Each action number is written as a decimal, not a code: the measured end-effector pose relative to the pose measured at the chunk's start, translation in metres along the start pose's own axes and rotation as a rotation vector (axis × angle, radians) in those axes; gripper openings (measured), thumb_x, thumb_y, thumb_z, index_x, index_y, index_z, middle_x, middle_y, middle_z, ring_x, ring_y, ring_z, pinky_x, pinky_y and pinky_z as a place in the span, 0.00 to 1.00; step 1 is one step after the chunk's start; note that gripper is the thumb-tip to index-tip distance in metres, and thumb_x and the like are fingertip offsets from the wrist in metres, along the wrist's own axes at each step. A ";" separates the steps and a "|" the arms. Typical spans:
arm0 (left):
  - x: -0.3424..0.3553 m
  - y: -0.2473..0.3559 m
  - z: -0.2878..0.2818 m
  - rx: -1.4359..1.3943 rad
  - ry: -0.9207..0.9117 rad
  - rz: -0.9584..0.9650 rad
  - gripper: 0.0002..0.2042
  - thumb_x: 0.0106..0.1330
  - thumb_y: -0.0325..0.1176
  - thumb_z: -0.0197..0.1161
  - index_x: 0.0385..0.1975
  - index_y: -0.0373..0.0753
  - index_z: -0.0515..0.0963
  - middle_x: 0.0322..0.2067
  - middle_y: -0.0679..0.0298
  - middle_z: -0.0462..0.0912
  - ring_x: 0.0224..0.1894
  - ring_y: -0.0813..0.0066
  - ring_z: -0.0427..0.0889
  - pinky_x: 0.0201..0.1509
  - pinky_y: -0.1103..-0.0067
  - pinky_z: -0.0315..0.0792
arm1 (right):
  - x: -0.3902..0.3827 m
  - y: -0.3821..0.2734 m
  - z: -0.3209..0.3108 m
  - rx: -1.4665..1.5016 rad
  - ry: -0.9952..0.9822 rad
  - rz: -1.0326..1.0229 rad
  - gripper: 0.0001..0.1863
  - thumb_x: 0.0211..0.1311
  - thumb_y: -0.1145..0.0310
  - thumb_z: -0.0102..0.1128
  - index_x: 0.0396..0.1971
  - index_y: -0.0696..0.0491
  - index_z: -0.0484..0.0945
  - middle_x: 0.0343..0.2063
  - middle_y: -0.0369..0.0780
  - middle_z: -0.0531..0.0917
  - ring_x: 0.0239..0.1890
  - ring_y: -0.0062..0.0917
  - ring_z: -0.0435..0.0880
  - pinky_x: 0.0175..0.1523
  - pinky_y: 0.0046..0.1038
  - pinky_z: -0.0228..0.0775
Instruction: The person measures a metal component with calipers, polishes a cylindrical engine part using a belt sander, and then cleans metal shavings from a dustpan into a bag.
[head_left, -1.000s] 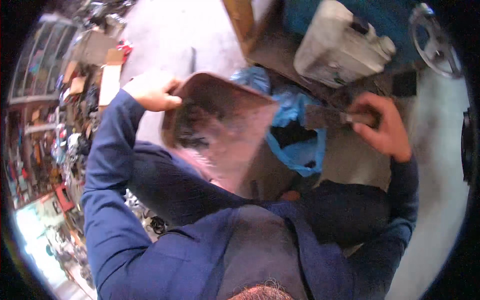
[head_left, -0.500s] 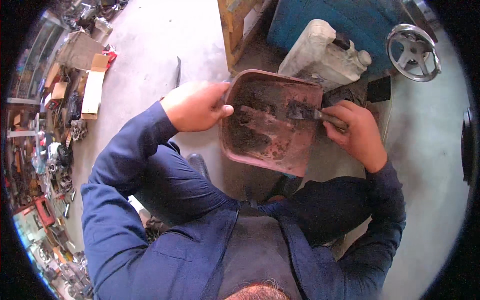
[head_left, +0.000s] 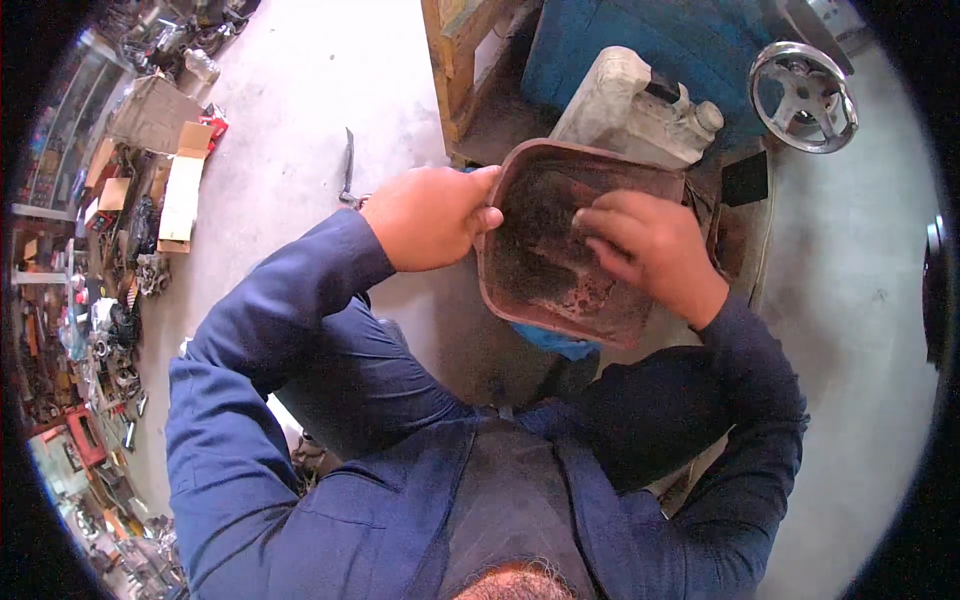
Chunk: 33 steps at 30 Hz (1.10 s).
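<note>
A reddish-brown dustpan (head_left: 632, 330), rounded at its left end and coated inside with dark grime, is tilted above my lap. Gripping its left rim, my left hand (head_left: 435, 215) has the thumb on the inner side and the fingers behind. My right hand (head_left: 655, 245) is over the pan's inside, its fingers bent and slightly blurred. The scraper it held a moment ago, with a short handle and a dirty flat blade, is hidden by the hand now. Below the pan a piece of bright blue material (head_left: 560, 342) shows.
Beyond the pan stand a dirty white jerrycan (head_left: 640, 110), a blue cabinet (head_left: 690, 40) and a wooden frame (head_left: 450, 70). A chrome handwheel (head_left: 805, 97) juts out at right. A dark curved tool (head_left: 348, 170) lies on the floor. Boxes (head_left: 183, 195) and parts crowd the left.
My right hand has moved left and inward over the pan, covering the scraper. The pan and my left hand have shifted right. More blue material shows beneath the pan.
</note>
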<state>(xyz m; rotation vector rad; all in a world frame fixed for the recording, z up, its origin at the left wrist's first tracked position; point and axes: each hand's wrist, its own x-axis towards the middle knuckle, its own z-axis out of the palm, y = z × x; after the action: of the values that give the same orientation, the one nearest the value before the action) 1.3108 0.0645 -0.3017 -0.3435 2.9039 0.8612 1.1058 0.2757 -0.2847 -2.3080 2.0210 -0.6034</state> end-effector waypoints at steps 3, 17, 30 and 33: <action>0.004 -0.018 0.005 -0.037 0.076 0.044 0.15 0.73 0.40 0.56 0.50 0.36 0.70 0.33 0.43 0.83 0.41 0.37 0.81 0.45 0.51 0.73 | 0.002 -0.018 -0.015 -0.072 -0.080 -0.185 0.17 0.50 0.73 0.69 0.43 0.51 0.84 0.40 0.40 0.84 0.38 0.36 0.85 0.41 0.35 0.79; 0.001 -0.009 -0.005 -0.002 0.103 -0.010 0.20 0.70 0.37 0.58 0.58 0.36 0.70 0.33 0.43 0.82 0.38 0.36 0.80 0.41 0.51 0.72 | -0.010 0.011 -0.044 -0.150 0.088 0.352 0.15 0.53 0.68 0.70 0.42 0.52 0.85 0.37 0.43 0.86 0.38 0.41 0.86 0.43 0.37 0.78; 0.006 -0.022 -0.001 -0.047 0.121 0.026 0.20 0.72 0.41 0.55 0.60 0.38 0.68 0.33 0.44 0.84 0.39 0.39 0.82 0.42 0.51 0.73 | 0.016 -0.013 -0.028 -0.391 0.154 -0.202 0.16 0.49 0.66 0.60 0.41 0.49 0.84 0.42 0.35 0.81 0.40 0.30 0.82 0.43 0.31 0.79; 0.003 -0.019 0.001 -0.082 0.166 0.084 0.21 0.72 0.41 0.55 0.61 0.39 0.68 0.32 0.44 0.84 0.38 0.38 0.82 0.42 0.51 0.73 | 0.019 -0.015 -0.019 -0.451 0.109 -0.205 0.18 0.47 0.67 0.60 0.41 0.51 0.85 0.44 0.36 0.82 0.43 0.31 0.81 0.44 0.32 0.78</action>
<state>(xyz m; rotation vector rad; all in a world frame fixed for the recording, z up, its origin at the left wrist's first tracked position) 1.3120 0.0488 -0.3128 -0.3160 3.0613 1.0124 1.1164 0.2649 -0.2584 -2.8170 2.1704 -0.3039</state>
